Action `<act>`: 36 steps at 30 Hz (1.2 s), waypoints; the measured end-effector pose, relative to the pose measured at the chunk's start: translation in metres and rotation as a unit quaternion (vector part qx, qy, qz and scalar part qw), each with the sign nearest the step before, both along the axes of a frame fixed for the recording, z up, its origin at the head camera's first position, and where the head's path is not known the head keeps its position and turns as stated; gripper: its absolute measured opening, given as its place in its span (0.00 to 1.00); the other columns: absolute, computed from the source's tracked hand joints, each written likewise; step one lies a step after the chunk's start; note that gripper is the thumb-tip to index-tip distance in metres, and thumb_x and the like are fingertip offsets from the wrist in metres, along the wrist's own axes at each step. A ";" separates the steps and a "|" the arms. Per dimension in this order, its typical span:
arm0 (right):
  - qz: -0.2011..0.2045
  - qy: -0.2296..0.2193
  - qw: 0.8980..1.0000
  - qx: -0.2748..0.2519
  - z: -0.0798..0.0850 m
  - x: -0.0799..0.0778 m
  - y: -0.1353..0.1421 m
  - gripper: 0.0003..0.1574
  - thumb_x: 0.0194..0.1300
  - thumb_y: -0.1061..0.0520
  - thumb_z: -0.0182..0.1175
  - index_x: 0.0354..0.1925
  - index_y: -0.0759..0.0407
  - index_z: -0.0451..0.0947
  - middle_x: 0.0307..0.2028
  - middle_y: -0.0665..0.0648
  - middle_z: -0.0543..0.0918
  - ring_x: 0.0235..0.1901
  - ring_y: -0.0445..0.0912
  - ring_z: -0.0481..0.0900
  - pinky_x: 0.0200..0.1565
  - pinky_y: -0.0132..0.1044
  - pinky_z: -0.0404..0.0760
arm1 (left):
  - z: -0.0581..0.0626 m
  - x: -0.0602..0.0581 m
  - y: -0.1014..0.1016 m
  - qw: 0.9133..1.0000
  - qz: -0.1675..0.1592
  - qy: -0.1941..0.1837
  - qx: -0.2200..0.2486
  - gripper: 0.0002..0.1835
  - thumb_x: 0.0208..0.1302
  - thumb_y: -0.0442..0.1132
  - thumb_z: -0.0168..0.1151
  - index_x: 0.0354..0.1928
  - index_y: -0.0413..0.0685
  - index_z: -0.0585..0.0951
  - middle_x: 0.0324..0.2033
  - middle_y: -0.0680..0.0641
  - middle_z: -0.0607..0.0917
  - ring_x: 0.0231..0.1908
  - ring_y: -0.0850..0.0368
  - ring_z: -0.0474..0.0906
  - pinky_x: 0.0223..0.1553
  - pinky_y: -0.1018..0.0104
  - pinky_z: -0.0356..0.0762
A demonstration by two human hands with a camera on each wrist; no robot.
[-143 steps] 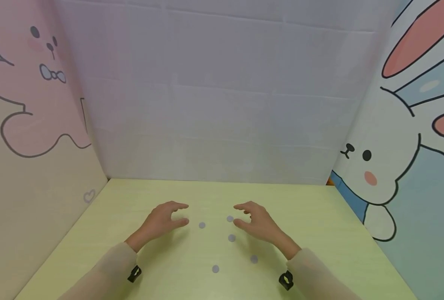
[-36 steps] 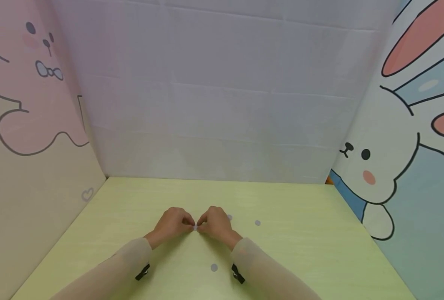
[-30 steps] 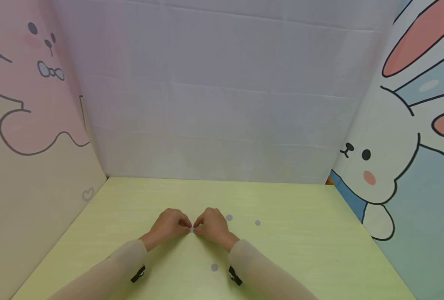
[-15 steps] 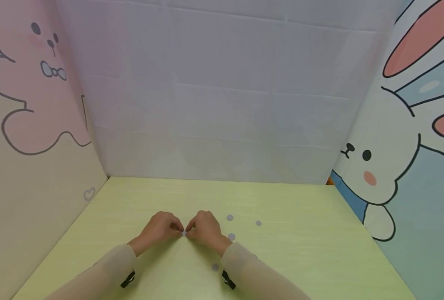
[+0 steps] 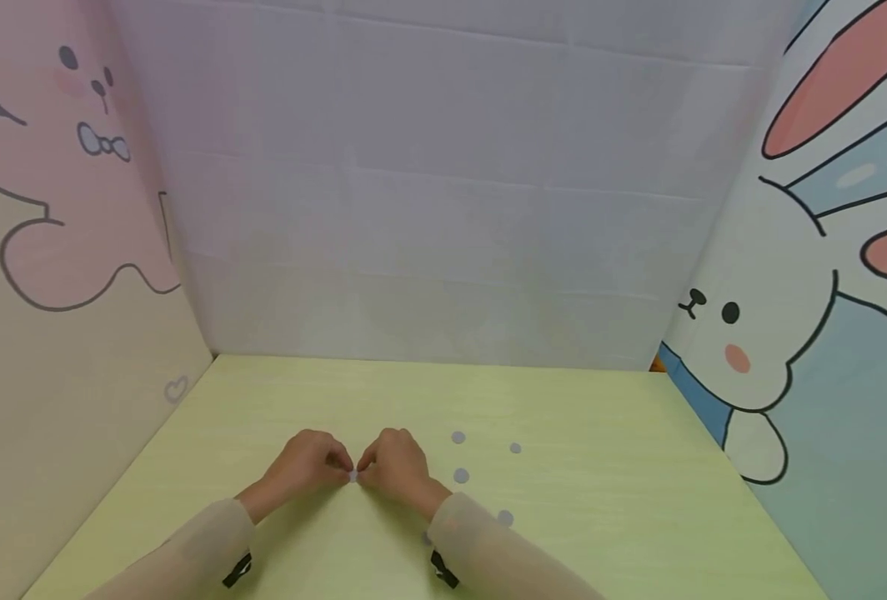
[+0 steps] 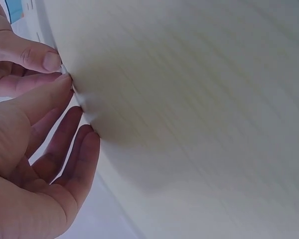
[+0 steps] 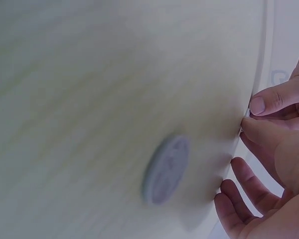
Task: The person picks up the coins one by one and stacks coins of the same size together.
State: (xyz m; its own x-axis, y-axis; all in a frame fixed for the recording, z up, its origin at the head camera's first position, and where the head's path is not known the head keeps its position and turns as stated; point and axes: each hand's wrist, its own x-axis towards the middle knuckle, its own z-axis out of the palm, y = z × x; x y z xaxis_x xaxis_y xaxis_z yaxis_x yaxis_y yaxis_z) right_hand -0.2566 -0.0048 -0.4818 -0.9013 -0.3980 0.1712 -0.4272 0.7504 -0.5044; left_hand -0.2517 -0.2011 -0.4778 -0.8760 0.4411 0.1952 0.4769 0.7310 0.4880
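Just left of the table's middle, a small silver-grey coin (image 5: 353,477) sits between my two hands. My left hand (image 5: 312,462) pinches its left side between thumb and forefinger; my right hand (image 5: 397,468) pinches the right side the same way. Fingertips nearly meet across it and cover most of it. In the left wrist view, the left hand's (image 6: 45,144) other fingertips come down at the tabletop. Another coin (image 7: 167,169), with a raised design, lies flat near the right hand (image 7: 269,164) in the right wrist view.
More coins lie right of the hands: a far coin (image 5: 458,437), one farther right (image 5: 515,448), one nearer (image 5: 462,476) and one beside the right sleeve (image 5: 505,518). A coin (image 5: 426,537) is partly hidden by that sleeve's black strap. Cloth walls (image 5: 443,208) enclose the pale yellow table (image 5: 601,467).
Both hands, first apart and open, have come together on the coin. Over the last second they have moved it left and toward me. The other coins have stayed put.
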 end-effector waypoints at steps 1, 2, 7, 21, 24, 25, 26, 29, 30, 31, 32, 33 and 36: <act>0.000 0.001 1.000 0.001 0.000 0.001 -0.001 0.03 0.57 0.56 0.80 0.28 0.48 0.95 0.33 0.46 0.90 0.39 0.45 0.81 0.38 0.30 0.77 | 0.000 0.001 -0.001 1.000 0.001 0.000 0.000 0.05 0.57 0.36 0.81 0.31 0.54 0.92 0.29 0.61 0.90 0.33 0.62 0.84 0.38 0.65 0.80; -0.001 0.000 1.000 0.003 0.000 0.002 -0.002 0.03 0.57 0.56 0.80 0.29 0.48 0.95 0.34 0.46 0.89 0.39 0.45 0.80 0.39 0.30 0.77 | -0.001 0.001 -0.002 1.000 0.004 -0.001 0.000 0.05 0.57 0.36 0.82 0.31 0.55 0.92 0.29 0.61 0.90 0.33 0.62 0.84 0.38 0.65 0.80; -0.003 0.001 1.000 0.016 0.000 0.005 -0.006 0.03 0.58 0.54 0.81 0.29 0.46 0.95 0.37 0.48 0.86 0.40 0.45 0.78 0.40 0.31 0.77 | -0.001 0.002 -0.007 1.000 0.003 -0.006 -0.001 0.05 0.57 0.36 0.81 0.31 0.53 0.93 0.29 0.61 0.90 0.34 0.62 0.84 0.38 0.65 0.80; -0.003 0.011 1.000 0.019 0.004 0.013 -0.016 0.02 0.58 0.53 0.80 0.29 0.45 0.95 0.37 0.46 0.87 0.40 0.44 0.79 0.38 0.29 0.76 | -0.001 0.008 -0.016 1.000 0.020 -0.019 0.003 0.06 0.56 0.36 0.82 0.31 0.55 0.92 0.29 0.61 0.90 0.34 0.60 0.84 0.37 0.66 0.80; 0.003 0.008 1.000 0.018 0.003 0.013 -0.015 0.02 0.59 0.54 0.80 0.29 0.46 0.95 0.36 0.46 0.87 0.40 0.44 0.78 0.39 0.29 0.75 | 0.000 0.008 -0.017 1.000 0.016 -0.019 0.005 0.05 0.57 0.37 0.82 0.32 0.54 0.93 0.30 0.60 0.90 0.34 0.60 0.84 0.37 0.66 0.80; 0.008 0.008 1.000 0.018 0.002 0.012 -0.014 0.02 0.58 0.54 0.80 0.30 0.46 0.95 0.36 0.46 0.87 0.39 0.43 0.78 0.39 0.29 0.75 | 0.000 0.009 -0.016 1.000 0.018 -0.019 0.006 0.05 0.57 0.37 0.82 0.31 0.54 0.93 0.29 0.60 0.90 0.34 0.60 0.84 0.37 0.66 0.80; 0.015 0.008 1.000 0.018 0.002 0.011 -0.012 0.01 0.59 0.54 0.80 0.31 0.47 0.95 0.35 0.46 0.87 0.39 0.42 0.78 0.40 0.29 0.75 | 0.000 0.009 -0.016 1.000 0.018 -0.019 0.007 0.05 0.57 0.36 0.82 0.31 0.54 0.92 0.29 0.60 0.90 0.34 0.60 0.84 0.36 0.66 0.80; 0.042 0.007 0.999 0.014 0.000 0.007 -0.006 0.03 0.59 0.55 0.78 0.35 0.49 0.95 0.35 0.45 0.88 0.38 0.39 0.78 0.44 0.29 0.76 | 0.001 0.010 -0.015 1.000 0.014 -0.018 0.006 0.05 0.57 0.37 0.82 0.31 0.53 0.93 0.29 0.60 0.90 0.34 0.60 0.84 0.36 0.67 0.80; 0.050 0.005 0.999 0.012 0.001 0.006 -0.004 0.04 0.59 0.55 0.78 0.36 0.50 0.95 0.35 0.45 0.89 0.38 0.38 0.79 0.45 0.29 0.77 | 0.001 0.010 -0.015 1.000 0.014 -0.018 0.006 0.04 0.57 0.37 0.82 0.31 0.52 0.93 0.29 0.60 0.90 0.33 0.61 0.83 0.36 0.67 0.79; 0.056 0.002 0.998 0.010 0.003 0.005 -0.001 0.06 0.59 0.55 0.78 0.38 0.50 0.95 0.36 0.44 0.89 0.39 0.38 0.79 0.45 0.29 0.77 | 0.001 0.010 -0.015 1.000 0.016 -0.020 0.006 0.04 0.57 0.37 0.82 0.31 0.52 0.93 0.29 0.60 0.90 0.33 0.62 0.83 0.35 0.67 0.79; 0.061 -0.004 0.998 0.005 0.005 0.004 0.002 0.07 0.60 0.55 0.78 0.39 0.51 0.95 0.36 0.44 0.90 0.40 0.38 0.80 0.46 0.30 0.78 | 0.001 0.010 -0.014 1.000 0.018 -0.021 0.005 0.04 0.57 0.37 0.82 0.31 0.52 0.93 0.29 0.60 0.90 0.33 0.62 0.83 0.35 0.67 0.79; 0.066 -0.009 0.998 0.000 0.007 0.004 0.006 0.08 0.61 0.55 0.77 0.40 0.51 0.95 0.37 0.45 0.90 0.41 0.39 0.82 0.46 0.30 0.78 | 0.001 0.010 -0.014 1.000 0.020 -0.024 0.004 0.04 0.57 0.38 0.82 0.31 0.53 0.93 0.29 0.60 0.90 0.32 0.63 0.82 0.35 0.67 0.79; 0.080 -0.026 0.996 -0.015 0.016 0.004 0.016 0.10 0.63 0.55 0.77 0.44 0.52 0.94 0.40 0.46 0.91 0.43 0.42 0.84 0.45 0.30 0.79 | 0.002 0.012 -0.014 0.999 0.035 -0.036 0.004 0.05 0.57 0.39 0.82 0.32 0.54 0.92 0.30 0.60 0.89 0.32 0.64 0.80 0.35 0.67 0.78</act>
